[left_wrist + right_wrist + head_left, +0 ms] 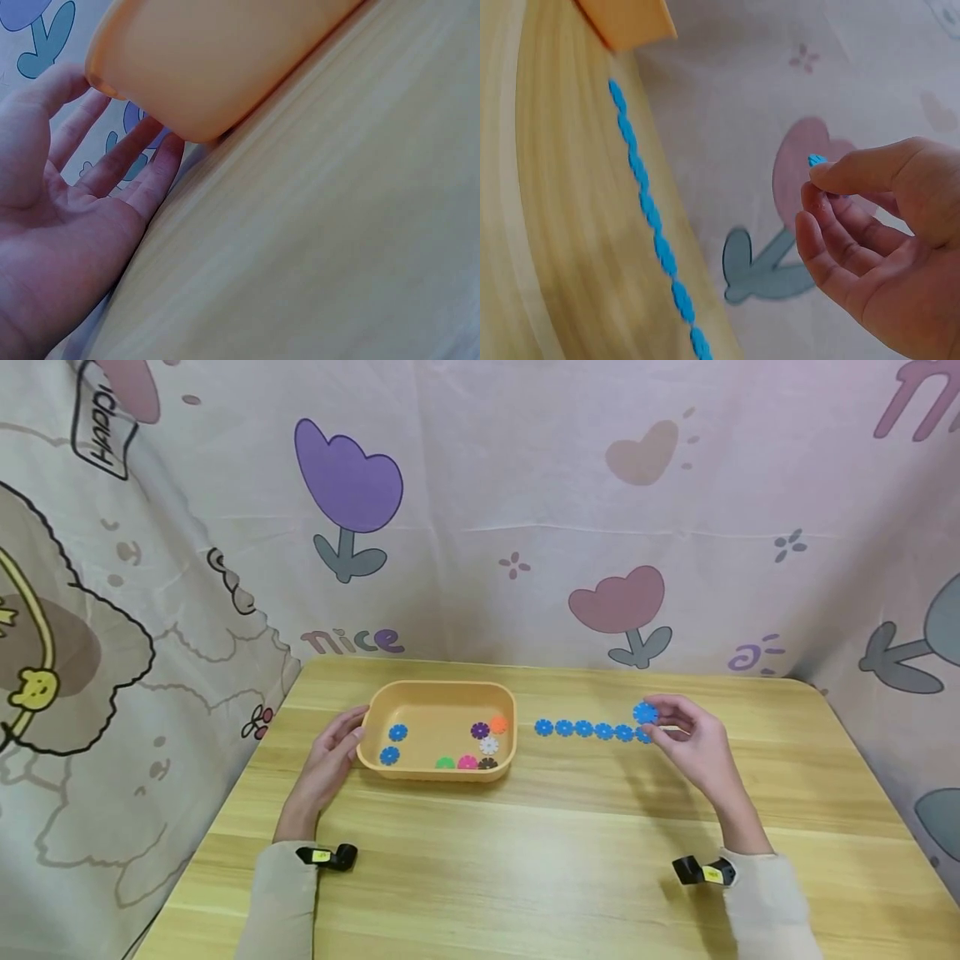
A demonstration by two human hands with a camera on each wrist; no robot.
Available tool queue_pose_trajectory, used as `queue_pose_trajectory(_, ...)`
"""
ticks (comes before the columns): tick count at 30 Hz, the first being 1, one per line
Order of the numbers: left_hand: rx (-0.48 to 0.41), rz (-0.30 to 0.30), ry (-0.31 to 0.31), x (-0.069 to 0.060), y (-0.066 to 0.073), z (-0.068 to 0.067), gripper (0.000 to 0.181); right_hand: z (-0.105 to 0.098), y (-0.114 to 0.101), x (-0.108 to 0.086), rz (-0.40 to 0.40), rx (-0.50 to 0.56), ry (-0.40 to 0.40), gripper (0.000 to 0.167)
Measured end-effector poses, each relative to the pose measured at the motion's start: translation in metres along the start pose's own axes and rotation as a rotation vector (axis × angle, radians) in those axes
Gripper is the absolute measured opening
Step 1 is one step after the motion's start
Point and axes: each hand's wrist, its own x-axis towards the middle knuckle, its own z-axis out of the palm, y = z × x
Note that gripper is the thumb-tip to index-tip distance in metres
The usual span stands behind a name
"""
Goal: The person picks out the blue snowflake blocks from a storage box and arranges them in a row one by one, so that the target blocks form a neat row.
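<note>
My right hand (693, 739) pinches a blue notched plastic disc (644, 713) between thumb and fingers, raised over the right end of a row. In the right wrist view only a sliver of that disc (817, 160) shows past the thumb. The row of several blue discs (583, 728) runs from side to side on the table, edge to edge. At the left end of a yellow-orange plastic basin (435, 774), my left hand (330, 764) rests its fingers and thumb against the outside. From the left wrist, these fingers (124, 154) appear loosely bent beside the wall.
Inside the basin lie two blue discs (393, 745) at left. Purple (480, 730), orange (498, 725), white (489, 745), green (446, 763), pink (467, 762) and dark brown (488, 763) discs sit at its right. A printed cloth (465, 602) hangs behind the wooden table (510, 868).
</note>
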Motion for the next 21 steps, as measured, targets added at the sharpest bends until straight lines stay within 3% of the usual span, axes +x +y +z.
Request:
queue_pose_trajectory(9, -0.002, -0.002, 0.002, 0.0, -0.001, -0.002, 0.05, -0.022, 0.028, -0.004, 0.112, -0.154, 0.051, 0.036)
queue_pose_trajectory(21, 0.001, -0.017, 0.011, 0.001, 0.0, -0.001, 0.05, -0.043, 0.066, -0.012, 0.151, -0.243, 0.046, 0.034)
